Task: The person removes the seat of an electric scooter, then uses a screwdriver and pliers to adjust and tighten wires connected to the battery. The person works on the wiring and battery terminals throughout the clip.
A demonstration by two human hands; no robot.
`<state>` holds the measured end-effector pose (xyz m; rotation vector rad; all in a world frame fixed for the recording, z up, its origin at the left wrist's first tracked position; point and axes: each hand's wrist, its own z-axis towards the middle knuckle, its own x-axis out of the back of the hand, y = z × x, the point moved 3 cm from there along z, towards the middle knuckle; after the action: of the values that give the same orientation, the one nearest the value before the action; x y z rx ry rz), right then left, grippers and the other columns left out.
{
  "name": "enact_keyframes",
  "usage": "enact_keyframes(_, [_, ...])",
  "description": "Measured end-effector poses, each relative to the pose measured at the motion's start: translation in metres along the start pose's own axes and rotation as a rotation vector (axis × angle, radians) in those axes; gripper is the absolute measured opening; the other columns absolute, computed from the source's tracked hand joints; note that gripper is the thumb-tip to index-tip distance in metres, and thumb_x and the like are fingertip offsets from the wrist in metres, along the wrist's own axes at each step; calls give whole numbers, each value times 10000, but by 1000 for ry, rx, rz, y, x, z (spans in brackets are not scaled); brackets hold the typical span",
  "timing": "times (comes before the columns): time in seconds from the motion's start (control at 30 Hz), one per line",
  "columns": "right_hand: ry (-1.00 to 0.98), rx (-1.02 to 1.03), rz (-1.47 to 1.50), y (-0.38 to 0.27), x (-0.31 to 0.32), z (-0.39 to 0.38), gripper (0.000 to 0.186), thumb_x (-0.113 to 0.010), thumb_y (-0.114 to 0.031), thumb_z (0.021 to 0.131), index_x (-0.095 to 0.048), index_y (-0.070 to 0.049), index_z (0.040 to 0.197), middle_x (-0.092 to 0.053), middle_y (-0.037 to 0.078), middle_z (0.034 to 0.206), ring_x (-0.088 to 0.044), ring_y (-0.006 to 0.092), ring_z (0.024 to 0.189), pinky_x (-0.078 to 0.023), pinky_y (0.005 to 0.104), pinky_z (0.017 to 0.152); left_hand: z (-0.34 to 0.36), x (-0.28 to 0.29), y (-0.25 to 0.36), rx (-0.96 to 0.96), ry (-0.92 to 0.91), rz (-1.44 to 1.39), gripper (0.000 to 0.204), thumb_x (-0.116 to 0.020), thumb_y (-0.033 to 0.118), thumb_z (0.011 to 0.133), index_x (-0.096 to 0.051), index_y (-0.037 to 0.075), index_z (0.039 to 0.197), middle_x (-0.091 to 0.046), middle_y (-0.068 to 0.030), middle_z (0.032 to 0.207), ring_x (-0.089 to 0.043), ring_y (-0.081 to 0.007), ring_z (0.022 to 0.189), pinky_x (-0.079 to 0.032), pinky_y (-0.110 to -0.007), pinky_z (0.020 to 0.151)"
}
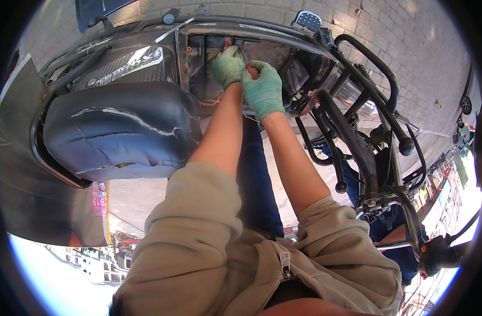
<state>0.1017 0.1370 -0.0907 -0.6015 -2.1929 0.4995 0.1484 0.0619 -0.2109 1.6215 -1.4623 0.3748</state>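
Both my hands wear green knit gloves and work close together over an open compartment (199, 66) in the body of a vehicle. My left hand (228, 67) is closed, its fingertips gathered near a small red part (227, 42) at the compartment's far side. Just to its right, my right hand (264, 90) is closed too, thumb and fingers pinched; dark, stained glove tips show there. Whatever either hand grips is too small or hidden to name. A thin orange wire (208, 103) runs out at the compartment's near edge, left of my wrists.
On the left sits a black padded seat (114, 131) with cracked, torn covering. Black tubular bars and levers (351, 137) rise on the right, with a pedal (307, 21) beyond. A person in dark blue (393, 224) is at the lower right. Paving bricks (388, 31) lie behind.
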Motion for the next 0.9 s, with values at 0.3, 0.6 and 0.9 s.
enact_keyframes(0.3, [-14,67,-321,-15,2,-10,284,-635,-147,856,-640,-7,1104,-628,226,1039,-629,390,998,-516,427,874,-19,1,-16,294,183,-473,222,-657,214,851,-734,125,1039,-724,-141,1017,-696,-293,917,-529,-383,771])
enact_keyframes(0.6, [-10,-665,1022,27,-23,-8,230,-676,-96,831,-657,33,1020,-673,99,845,-624,207,672,-515,322,629,-128,171,71,-506,-82,-354,139,-648,51,865,-689,48,998,-647,-66,836,-595,-186,739,-484,-332,709])
enact_keyframes(0.9, [107,-118,-270,-2,-8,-15,319,-559,-308,936,-557,-50,1124,-645,224,936,-659,417,848,-527,465,801,-56,334,91,-1056,148,-55,271,-720,-1,775,-731,125,1015,-580,-1,705,-487,-182,610,-424,-319,590])
